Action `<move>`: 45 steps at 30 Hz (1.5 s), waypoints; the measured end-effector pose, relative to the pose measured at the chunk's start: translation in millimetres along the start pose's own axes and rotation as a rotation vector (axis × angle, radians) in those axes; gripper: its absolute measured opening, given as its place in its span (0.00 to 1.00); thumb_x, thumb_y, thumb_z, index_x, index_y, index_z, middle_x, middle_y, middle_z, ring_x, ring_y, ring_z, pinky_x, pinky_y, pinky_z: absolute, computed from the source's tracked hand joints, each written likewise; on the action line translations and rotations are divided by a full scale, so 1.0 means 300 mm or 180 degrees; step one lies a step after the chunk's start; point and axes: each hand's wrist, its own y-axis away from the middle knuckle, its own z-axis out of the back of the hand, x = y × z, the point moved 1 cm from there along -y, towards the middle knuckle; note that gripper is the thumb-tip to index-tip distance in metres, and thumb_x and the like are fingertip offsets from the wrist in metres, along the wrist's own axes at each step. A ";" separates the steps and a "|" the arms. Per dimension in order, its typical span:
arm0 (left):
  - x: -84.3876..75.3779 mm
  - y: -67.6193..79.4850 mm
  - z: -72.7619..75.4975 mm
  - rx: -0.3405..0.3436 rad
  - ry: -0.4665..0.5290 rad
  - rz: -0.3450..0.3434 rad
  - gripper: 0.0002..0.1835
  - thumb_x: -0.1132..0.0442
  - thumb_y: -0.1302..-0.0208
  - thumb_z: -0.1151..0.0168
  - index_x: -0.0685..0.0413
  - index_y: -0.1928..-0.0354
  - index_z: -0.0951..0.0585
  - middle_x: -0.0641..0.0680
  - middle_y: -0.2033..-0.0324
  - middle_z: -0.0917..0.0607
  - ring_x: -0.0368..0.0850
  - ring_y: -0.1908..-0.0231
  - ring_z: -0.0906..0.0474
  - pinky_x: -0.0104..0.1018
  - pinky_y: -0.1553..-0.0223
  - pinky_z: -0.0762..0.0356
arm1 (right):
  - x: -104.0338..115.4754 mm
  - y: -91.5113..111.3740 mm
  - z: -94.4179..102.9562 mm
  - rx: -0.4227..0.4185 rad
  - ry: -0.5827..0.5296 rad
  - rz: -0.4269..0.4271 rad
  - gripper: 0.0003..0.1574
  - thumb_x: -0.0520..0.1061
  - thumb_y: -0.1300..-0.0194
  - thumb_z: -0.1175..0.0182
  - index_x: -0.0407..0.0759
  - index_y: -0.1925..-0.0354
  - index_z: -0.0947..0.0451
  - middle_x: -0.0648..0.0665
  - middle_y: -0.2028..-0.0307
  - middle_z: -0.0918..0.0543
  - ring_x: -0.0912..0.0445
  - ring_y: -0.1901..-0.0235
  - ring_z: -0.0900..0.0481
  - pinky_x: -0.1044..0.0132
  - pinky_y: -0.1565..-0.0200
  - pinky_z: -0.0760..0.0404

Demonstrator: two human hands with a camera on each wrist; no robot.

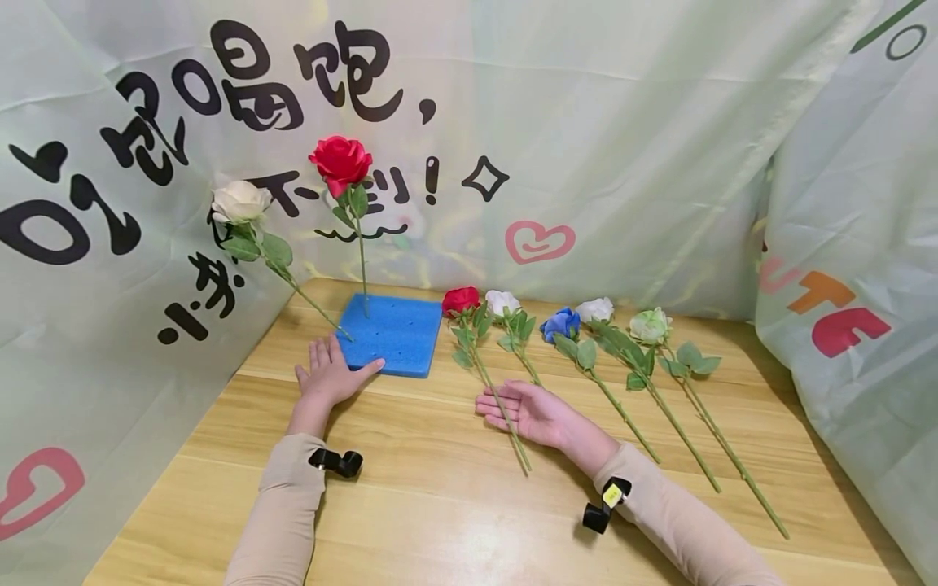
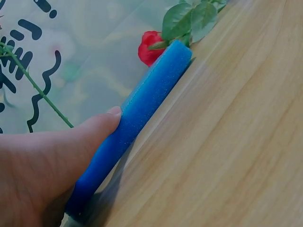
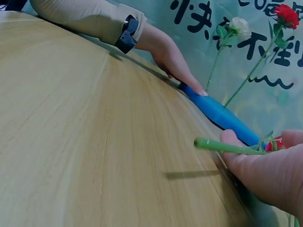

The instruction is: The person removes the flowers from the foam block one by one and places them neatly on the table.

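Nearest us are two beige sleeves, each with a black wrist camera; the right one bears a yellow label too small to read. On the cloth behind, we read 吃饱喝饱 and 不到!, and "TE" farther right. We see the right hand with fingers straight, the stem of a red rose lying across them, its cut end raised off the table. The left hand spreads wide round the near-left corner of a blue foam block, thumb against its front edge. In the foam we see a white rose leaning left and another red bloom nearly upright. Cloth bounds us behind and at both sides; wood stretches between the forearms, and four more roses lie rightward of the first red one.
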 end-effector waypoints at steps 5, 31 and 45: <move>0.000 0.001 -0.001 0.0003 -0.0003 0.0002 0.68 0.18 0.45 0.56 0.62 0.25 0.73 0.70 0.26 0.71 0.68 0.26 0.79 0.75 0.34 0.76 | 0.011 0.028 0.020 0.0162 0.0008 -0.0014 0.42 0.57 0.20 0.71 0.28 0.25 0.64 0.30 0.25 0.55 0.43 0.25 0.49 0.55 0.26 0.45; 0.006 -0.001 0.000 -0.0030 -0.0008 -0.0008 0.68 0.19 0.45 0.56 0.63 0.25 0.73 0.71 0.26 0.71 0.68 0.26 0.79 0.75 0.34 0.75 | 0.085 0.156 0.058 0.0373 0.0153 0.0273 0.43 0.59 0.21 0.73 0.33 0.24 0.71 0.32 0.23 0.64 0.42 0.23 0.64 0.54 0.25 0.56; 0.007 -0.010 -0.010 -0.0019 -0.0017 0.0000 0.69 0.18 0.46 0.56 0.62 0.25 0.72 0.71 0.26 0.72 0.68 0.26 0.79 0.75 0.34 0.75 | 0.150 0.074 -0.053 0.0100 0.0098 0.0477 0.41 0.55 0.20 0.66 0.33 0.24 0.64 0.35 0.32 0.35 0.42 0.23 0.58 0.57 0.26 0.45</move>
